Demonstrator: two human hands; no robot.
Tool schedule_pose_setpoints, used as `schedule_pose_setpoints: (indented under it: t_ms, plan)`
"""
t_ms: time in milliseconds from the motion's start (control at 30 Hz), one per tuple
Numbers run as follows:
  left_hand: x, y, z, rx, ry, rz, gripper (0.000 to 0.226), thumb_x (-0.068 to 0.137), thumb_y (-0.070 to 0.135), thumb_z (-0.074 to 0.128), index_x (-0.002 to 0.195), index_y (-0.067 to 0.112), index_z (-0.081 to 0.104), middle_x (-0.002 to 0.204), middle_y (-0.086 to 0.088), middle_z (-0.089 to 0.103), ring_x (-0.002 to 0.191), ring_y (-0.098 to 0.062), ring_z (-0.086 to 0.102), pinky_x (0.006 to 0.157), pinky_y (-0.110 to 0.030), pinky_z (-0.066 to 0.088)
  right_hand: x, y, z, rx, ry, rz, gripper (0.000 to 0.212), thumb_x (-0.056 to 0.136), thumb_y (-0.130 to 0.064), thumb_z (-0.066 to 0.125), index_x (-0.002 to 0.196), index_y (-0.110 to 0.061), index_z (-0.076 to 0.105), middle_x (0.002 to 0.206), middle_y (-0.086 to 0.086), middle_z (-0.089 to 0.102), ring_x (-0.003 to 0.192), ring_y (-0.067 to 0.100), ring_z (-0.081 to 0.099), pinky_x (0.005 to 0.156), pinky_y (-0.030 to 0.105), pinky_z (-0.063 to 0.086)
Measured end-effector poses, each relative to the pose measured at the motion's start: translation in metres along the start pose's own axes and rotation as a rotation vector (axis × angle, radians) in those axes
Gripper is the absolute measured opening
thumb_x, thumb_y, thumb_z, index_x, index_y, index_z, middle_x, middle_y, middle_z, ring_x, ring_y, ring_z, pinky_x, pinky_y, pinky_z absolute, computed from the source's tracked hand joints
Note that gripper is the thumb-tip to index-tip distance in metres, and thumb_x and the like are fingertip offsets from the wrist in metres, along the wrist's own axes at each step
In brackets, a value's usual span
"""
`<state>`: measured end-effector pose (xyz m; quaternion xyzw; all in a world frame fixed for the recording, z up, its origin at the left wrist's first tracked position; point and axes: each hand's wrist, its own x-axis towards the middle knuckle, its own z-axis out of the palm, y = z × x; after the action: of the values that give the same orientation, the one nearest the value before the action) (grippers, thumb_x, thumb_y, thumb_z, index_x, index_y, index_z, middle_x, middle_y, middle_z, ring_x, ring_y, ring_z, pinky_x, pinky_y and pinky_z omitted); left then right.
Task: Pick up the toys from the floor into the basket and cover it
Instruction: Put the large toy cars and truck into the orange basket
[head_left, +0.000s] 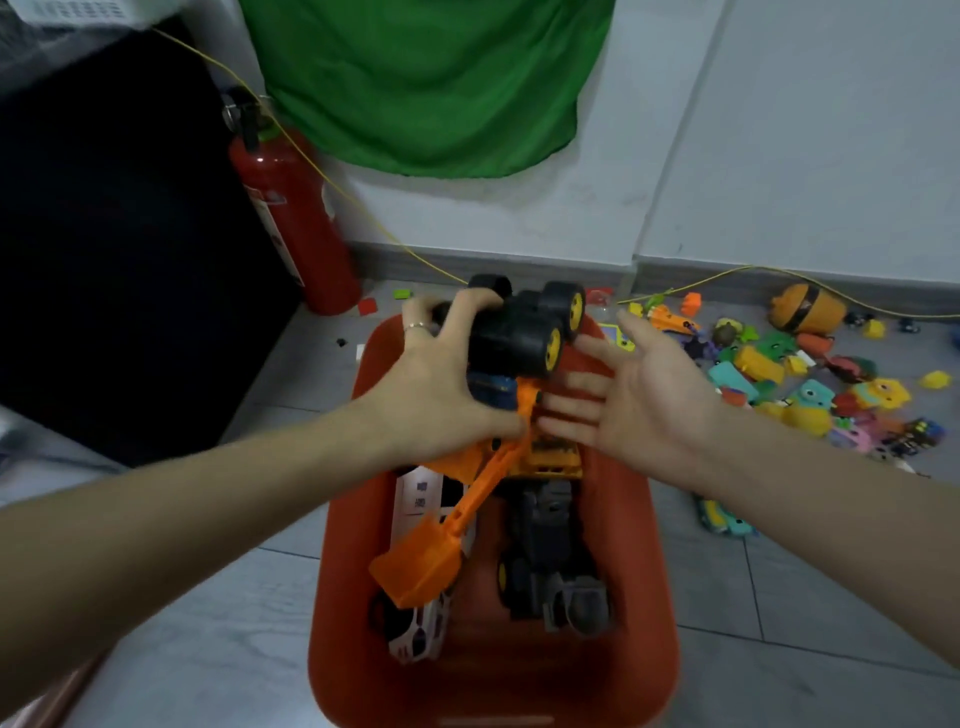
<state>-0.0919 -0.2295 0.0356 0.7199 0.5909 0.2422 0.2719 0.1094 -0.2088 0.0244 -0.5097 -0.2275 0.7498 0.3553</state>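
Note:
A red plastic basket (649, 623) stands on the grey floor below me. Inside lie an orange excavator toy (452, 525), a white car (415, 623) and a dark grey truck (550, 561). My left hand (441, 379) grips a black toy vehicle with yellow-hubbed wheels (524, 332), wheels up, over the basket's far end. My right hand (634, 395) is spread flat beside it, fingertips near the excavator's arm. Several small colourful toys (810, 384) lie scattered on the floor to the right. No lid is visible.
A red fire extinguisher (291, 208) stands by the wall at the back left, next to a large black object (114, 234). A green cloth (431, 78) hangs on the wall. A yellow cord (363, 213) runs along the wall and floor.

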Motion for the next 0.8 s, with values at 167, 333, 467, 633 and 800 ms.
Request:
schedule_pose_setpoints:
  t_ms: [167,333,467,633,800]
  plan:
    - [-0.018,-0.01,0.018,0.03,0.005,-0.011,0.092,0.059,0.04,0.086,0.129,0.041,0.027,0.132,0.0,0.012,0.107,-0.024,0.046,0.092,-0.021,0.046,0.007,0.013,0.013,0.014,-0.005,-0.007,0.059,0.09,-0.068,0.04,0.124,-0.024,0.062,0.115,0.011,0.072,0.112,0.036,0.063,0.103,0.053,0.041]
    - [-0.019,-0.007,0.017,-0.005,-0.054,-0.059,0.093,0.06,0.046,0.085,0.13,0.041,0.024,0.127,0.003,0.018,0.105,-0.016,0.049,0.088,-0.018,0.044,0.007,0.026,0.024,-0.09,0.028,0.046,0.059,0.086,-0.065,0.05,0.119,-0.019,0.067,0.112,0.011,0.073,0.114,0.035,0.064,0.1,0.049,0.048]
    - [-0.013,-0.005,0.011,-0.001,-0.1,-0.051,0.095,0.06,0.034,0.086,0.131,0.041,0.023,0.127,-0.001,0.021,0.106,-0.018,0.047,0.074,-0.007,0.04,0.005,0.022,0.026,-0.078,0.052,0.016,0.055,0.088,-0.063,0.049,0.115,-0.019,0.067,0.106,0.008,0.074,0.101,0.03,0.068,0.083,0.044,0.056]
    - [0.0,0.001,-0.021,-0.084,-0.228,-0.001,0.099,0.062,0.013,0.083,0.134,0.036,0.021,0.114,-0.006,0.052,0.088,-0.015,0.063,0.059,-0.021,0.051,0.002,0.0,0.01,0.017,0.064,-0.041,0.076,0.09,-0.07,0.035,0.133,-0.01,0.052,0.118,0.021,0.068,0.107,0.038,0.067,0.098,0.052,0.047]
    - [0.009,0.005,-0.044,-0.242,-0.355,0.009,0.095,0.066,-0.005,0.075,0.132,0.042,0.024,0.112,-0.012,0.058,0.059,-0.039,0.061,0.05,-0.039,0.051,-0.014,-0.022,-0.015,0.147,0.075,-0.113,0.068,0.095,-0.063,0.035,0.125,-0.004,0.054,0.113,0.023,0.067,0.091,0.033,0.073,0.083,0.043,0.057]
